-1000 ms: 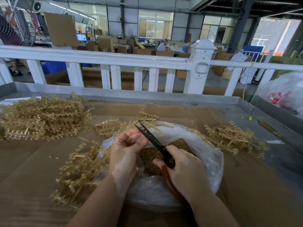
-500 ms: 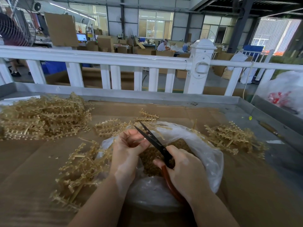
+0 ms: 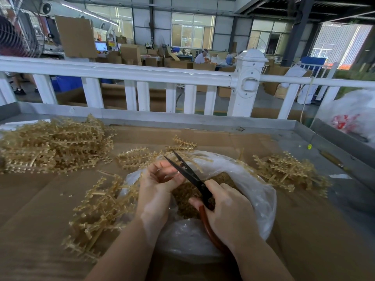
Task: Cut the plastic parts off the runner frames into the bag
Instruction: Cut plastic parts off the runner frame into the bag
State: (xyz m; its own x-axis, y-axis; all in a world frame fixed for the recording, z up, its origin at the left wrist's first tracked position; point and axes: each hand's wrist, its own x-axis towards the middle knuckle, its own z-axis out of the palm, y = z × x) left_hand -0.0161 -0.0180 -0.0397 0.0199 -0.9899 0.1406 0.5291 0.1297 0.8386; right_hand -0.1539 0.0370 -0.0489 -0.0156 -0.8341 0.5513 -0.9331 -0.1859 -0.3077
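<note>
A clear plastic bag (image 3: 261, 201) lies open on the cardboard, with a heap of small tan cut parts (image 3: 188, 197) inside. My right hand (image 3: 227, 211) grips black scissors (image 3: 188, 173) by their red-brown handles, blades slightly apart and pointing up-left over the bag. My left hand (image 3: 156, 187) has its fingers curled at the blades over the bag's left rim; what it holds is mostly hidden. Tan runner frames (image 3: 101, 209) lie just left of the bag.
A big pile of runner frames (image 3: 52, 145) sits far left, a smaller pile (image 3: 288, 171) at the right, more frames (image 3: 140, 157) behind the bag. The metal table rim (image 3: 203, 120) and a white railing (image 3: 142, 74) lie beyond. A white bag (image 3: 353, 116) bulges at far right.
The scissor blades have closed a little. My left hand's fingers have curled tighter at the blades. Both hands stay over the bag.
</note>
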